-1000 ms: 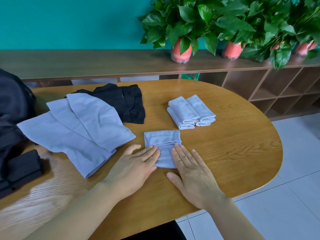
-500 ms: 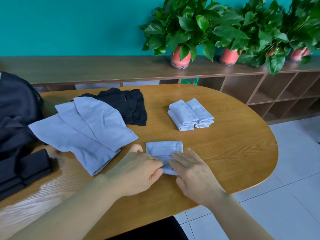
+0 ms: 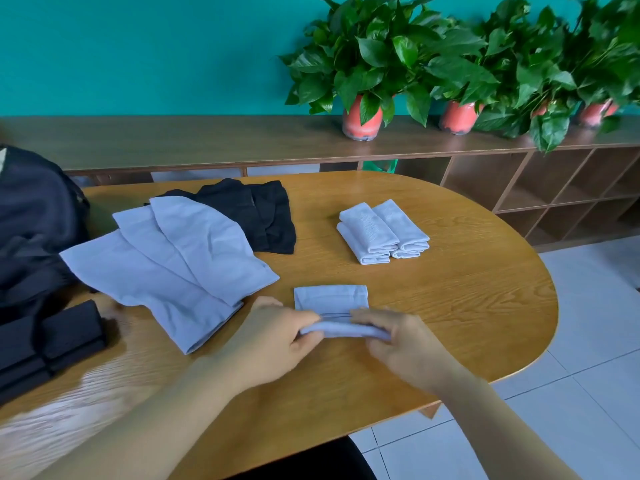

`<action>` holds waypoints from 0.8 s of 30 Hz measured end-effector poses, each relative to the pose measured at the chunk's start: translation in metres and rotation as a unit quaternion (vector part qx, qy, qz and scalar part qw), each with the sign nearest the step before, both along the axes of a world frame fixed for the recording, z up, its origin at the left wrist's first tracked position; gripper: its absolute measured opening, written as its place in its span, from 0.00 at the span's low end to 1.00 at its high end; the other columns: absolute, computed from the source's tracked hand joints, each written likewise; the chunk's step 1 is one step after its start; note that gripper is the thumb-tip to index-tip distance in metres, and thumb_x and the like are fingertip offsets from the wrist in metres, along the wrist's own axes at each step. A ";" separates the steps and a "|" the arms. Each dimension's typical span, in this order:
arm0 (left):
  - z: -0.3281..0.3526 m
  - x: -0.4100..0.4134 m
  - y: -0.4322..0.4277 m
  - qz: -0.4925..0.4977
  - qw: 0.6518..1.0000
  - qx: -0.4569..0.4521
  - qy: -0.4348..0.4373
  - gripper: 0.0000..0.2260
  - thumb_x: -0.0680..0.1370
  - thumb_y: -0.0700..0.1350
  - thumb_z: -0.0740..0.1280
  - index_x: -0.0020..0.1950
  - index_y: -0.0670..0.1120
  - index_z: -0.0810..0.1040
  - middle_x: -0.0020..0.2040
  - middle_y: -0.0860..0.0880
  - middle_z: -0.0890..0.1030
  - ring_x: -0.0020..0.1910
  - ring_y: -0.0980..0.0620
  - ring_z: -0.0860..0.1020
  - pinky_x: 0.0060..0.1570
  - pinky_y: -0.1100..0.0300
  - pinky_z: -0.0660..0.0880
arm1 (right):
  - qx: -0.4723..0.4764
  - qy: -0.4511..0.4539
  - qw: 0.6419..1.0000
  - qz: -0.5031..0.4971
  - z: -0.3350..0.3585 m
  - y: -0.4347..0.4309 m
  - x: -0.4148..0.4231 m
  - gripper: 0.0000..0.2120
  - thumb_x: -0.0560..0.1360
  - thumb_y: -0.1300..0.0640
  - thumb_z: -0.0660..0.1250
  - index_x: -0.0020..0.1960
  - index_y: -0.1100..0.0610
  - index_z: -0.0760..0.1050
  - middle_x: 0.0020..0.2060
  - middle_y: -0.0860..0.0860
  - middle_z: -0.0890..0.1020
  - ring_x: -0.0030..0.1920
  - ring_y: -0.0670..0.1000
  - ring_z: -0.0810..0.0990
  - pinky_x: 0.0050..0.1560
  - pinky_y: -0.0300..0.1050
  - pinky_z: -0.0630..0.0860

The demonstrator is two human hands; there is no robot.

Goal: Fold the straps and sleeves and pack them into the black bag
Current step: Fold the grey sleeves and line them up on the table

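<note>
Sleeve [image 3: 330, 296] of pale grey cloth lies at the near centre of the wooden table [image 3: 467, 292], partly folded, with its near edge raised off the surface as a doubled fold. The left hand [image 3: 273, 336] pinches the left end of that fold between thumb and curled fingers, and the right hand [image 3: 401, 344] pinches the right end likewise. Both hands are blurred, so finer finger placement cannot be told. The far half of the sleeve rests flat on the table. To its left, just beside the left hand, three unfolded grey sleeves [image 3: 180, 258] lie fanned and overlapping, their far ends over a heap of black cloth [image 3: 263, 216]. Beyond the held sleeve, and apart from it, folded grey sleeves [image 3: 381, 232] sit in two touching stacks. The black bag [image 3: 34, 216] stands at the left edge of view against the table, with folded black pieces [image 3: 55, 337] lying in front of it at the near left. Behind the table, a long wooden shelf unit [image 3: 173, 140] carries potted plants [image 3: 363, 71] against a teal wall
</note>
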State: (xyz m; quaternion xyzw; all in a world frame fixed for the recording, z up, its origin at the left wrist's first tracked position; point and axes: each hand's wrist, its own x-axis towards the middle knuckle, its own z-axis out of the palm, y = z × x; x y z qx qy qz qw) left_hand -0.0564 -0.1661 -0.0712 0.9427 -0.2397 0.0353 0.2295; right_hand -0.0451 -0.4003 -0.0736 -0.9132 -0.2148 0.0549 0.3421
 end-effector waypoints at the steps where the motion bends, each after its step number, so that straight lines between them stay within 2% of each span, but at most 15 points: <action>1: 0.004 0.005 0.001 0.012 0.998 -0.046 0.043 0.14 0.81 0.51 0.60 0.37 0.47 0.71 0.30 0.50 0.71 0.30 0.55 0.68 0.40 0.61 0.64 | 0.054 0.040 0.997 -0.034 0.004 -0.001 0.004 0.14 0.74 0.65 0.66 0.50 0.48 0.82 0.37 0.46 0.81 0.37 0.42 0.76 0.41 0.39 0.72; 2: 0.007 0.010 0.001 0.025 0.992 -0.091 0.080 0.16 0.80 0.51 0.62 0.36 0.44 0.69 0.29 0.50 0.68 0.29 0.55 0.65 0.36 0.59 0.62 | 0.091 0.071 0.991 -0.061 0.009 0.000 0.010 0.13 0.75 0.64 0.66 0.43 0.47 0.82 0.29 0.45 0.76 0.31 0.43 0.70 0.34 0.39 0.68; 4: 0.012 0.022 -0.001 0.056 0.982 -0.142 0.109 0.18 0.77 0.54 0.62 0.35 0.42 0.67 0.29 0.50 0.65 0.30 0.55 0.64 0.33 0.56 0.61 | 0.135 0.107 0.981 -0.093 0.017 0.002 0.020 0.16 0.75 0.63 0.67 0.32 0.47 0.77 0.25 0.43 0.69 0.27 0.43 0.64 0.30 0.37 0.62; 6: 0.016 0.032 -0.003 0.082 0.978 -0.151 0.115 0.19 0.77 0.54 0.64 0.34 0.42 0.65 0.29 0.51 0.65 0.30 0.54 0.64 0.33 0.56 0.62 | 0.163 0.128 0.972 -0.110 0.024 0.005 0.029 0.18 0.75 0.63 0.68 0.29 0.51 0.72 0.25 0.44 0.66 0.27 0.44 0.62 0.29 0.37 0.60; 9: 0.020 0.044 -0.005 0.120 0.966 -0.166 0.157 0.20 0.79 0.48 0.67 0.31 0.45 0.63 0.28 0.53 0.63 0.28 0.56 0.62 0.31 0.61 0.60 | 0.186 0.147 0.962 -0.134 0.025 0.008 0.040 0.18 0.75 0.62 0.69 0.29 0.54 0.68 0.24 0.44 0.65 0.26 0.43 0.61 0.28 0.36 0.59; 11: 0.020 0.050 -0.005 0.147 0.955 -0.176 0.188 0.19 0.79 0.48 0.67 0.32 0.44 0.64 0.29 0.52 0.64 0.29 0.55 0.63 0.31 0.62 0.60 | 0.186 0.152 0.959 -0.154 0.024 0.010 0.046 0.17 0.74 0.61 0.70 0.30 0.59 0.68 0.25 0.47 0.65 0.27 0.45 0.61 0.29 0.38 0.61; 14: 0.013 0.058 -0.006 0.183 0.937 -0.207 0.215 0.18 0.78 0.49 0.68 0.39 0.35 0.74 0.33 0.46 0.71 0.34 0.51 0.70 0.37 0.56 0.67 | 0.183 0.150 0.954 -0.185 0.018 0.016 0.052 0.16 0.73 0.57 0.71 0.40 0.69 0.71 0.31 0.55 0.69 0.33 0.51 0.64 0.35 0.47 0.62; 17: 0.007 0.063 -0.010 0.216 0.931 -0.203 0.211 0.17 0.78 0.50 0.68 0.46 0.34 0.78 0.37 0.44 0.75 0.36 0.49 0.73 0.39 0.55 0.70 | 0.172 0.142 0.949 -0.221 0.009 0.019 0.057 0.10 0.70 0.54 0.72 0.45 0.61 0.79 0.37 0.61 0.80 0.35 0.53 0.75 0.38 0.52 0.73; 19: 0.003 0.065 -0.013 0.232 0.937 -0.173 0.194 0.15 0.78 0.50 0.68 0.45 0.37 0.79 0.36 0.46 0.76 0.36 0.51 0.73 0.37 0.57 0.69 | 0.167 0.142 0.945 -0.244 0.005 0.022 0.059 0.09 0.70 0.53 0.73 0.49 0.55 0.80 0.41 0.56 0.84 0.42 0.54 0.82 0.47 0.55 0.80; 21: 0.003 0.065 -0.016 0.251 0.942 -0.135 0.175 0.12 0.78 0.51 0.68 0.46 0.42 0.78 0.37 0.50 0.77 0.37 0.52 0.75 0.37 0.59 0.70 | 0.148 0.134 0.944 -0.264 0.005 0.025 0.059 0.12 0.71 0.53 0.73 0.53 0.53 0.78 0.43 0.53 0.83 0.47 0.53 0.82 0.50 0.53 0.80; 24: 0.005 0.060 -0.020 0.284 0.943 -0.092 0.147 0.09 0.78 0.52 0.67 0.54 0.49 0.73 0.44 0.53 0.77 0.44 0.53 0.77 0.40 0.59 0.73 | 0.107 0.109 0.948 -0.279 0.006 0.029 0.057 0.15 0.73 0.53 0.72 0.58 0.53 0.74 0.43 0.52 0.81 0.45 0.51 0.80 0.47 0.49 0.78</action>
